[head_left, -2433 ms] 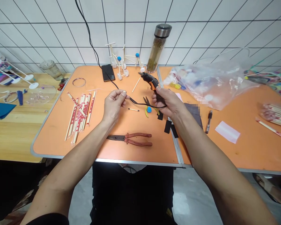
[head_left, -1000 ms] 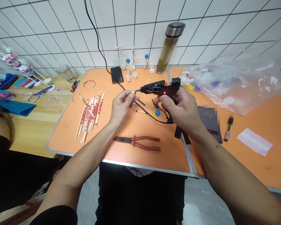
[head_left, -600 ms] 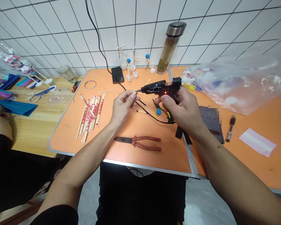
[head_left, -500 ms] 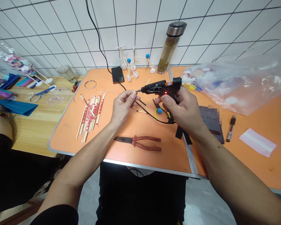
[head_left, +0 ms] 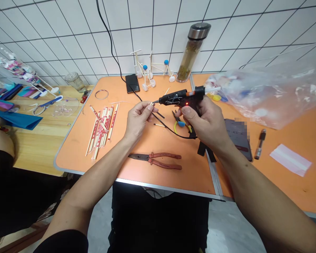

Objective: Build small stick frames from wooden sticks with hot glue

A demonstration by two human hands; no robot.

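My right hand (head_left: 204,123) grips a black hot glue gun (head_left: 181,98) with a red light lit, held level above the orange table (head_left: 137,140). Its nozzle points left at the tip of a short wooden stick (head_left: 150,104) pinched between the thumb and fingers of my left hand (head_left: 137,119). Nozzle and stick tip nearly touch. The gun's black cable (head_left: 171,131) loops under my right hand. Below the hands lie red-handled pliers (head_left: 158,160) and yellow-handled cutters (head_left: 180,123).
A bundle of wrapped chopsticks (head_left: 101,128) lies to the left. At the back stand small stick models (head_left: 147,72), a phone (head_left: 131,83) and a glass bottle (head_left: 191,52). A clear plastic bag (head_left: 265,91) of caps, a dark phone (head_left: 237,133) and a pen (head_left: 259,147) lie right.
Earlier my right hand was lifting the glue gun from the table; it now holds it level with the nozzle at the stick tip. Over the last second both hands have stayed nearly still.
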